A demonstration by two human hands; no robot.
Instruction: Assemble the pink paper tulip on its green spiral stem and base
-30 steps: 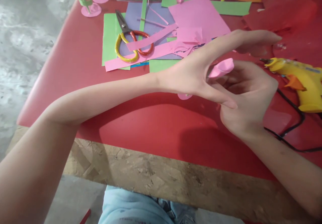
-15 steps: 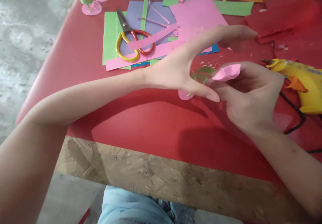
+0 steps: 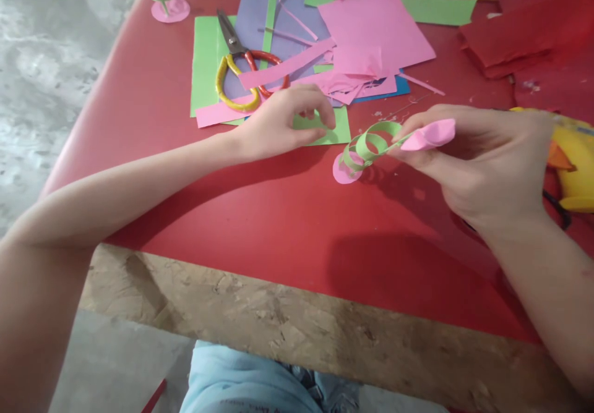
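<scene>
Thumb and fingertips of my right hand (image 3: 492, 159) pinch a paper flower (image 3: 429, 136) by its stem, just under the pink folded bloom. Below the pinch, green paper loops (image 3: 371, 144) run along the stem to a round pink paper base (image 3: 347, 170), and the whole flower tilts toward the right. My left hand (image 3: 292, 119) is empty, its fingers loosely curved with a gap to the thumb, over a piece of green paper (image 3: 341, 125). Scissors (image 3: 244, 60) with one yellow and one red handle lie just beyond it, partly under a pink strip (image 3: 290, 63).
Pink paper (image 3: 371, 26) and a purple sheet (image 3: 297, 17) are heaped at the back. Two similar paper stands (image 3: 171, 8) are at the far left. A yellow glue gun (image 3: 578, 159) lies at right, near red crumpled paper (image 3: 510, 36). The wooden table edge (image 3: 278, 302) is nearest me.
My left hand has drawn back leftward from the flower, and its fingers have curled in. The right hand has moved slightly right, still holding the flower, whose green loops now show fully.
</scene>
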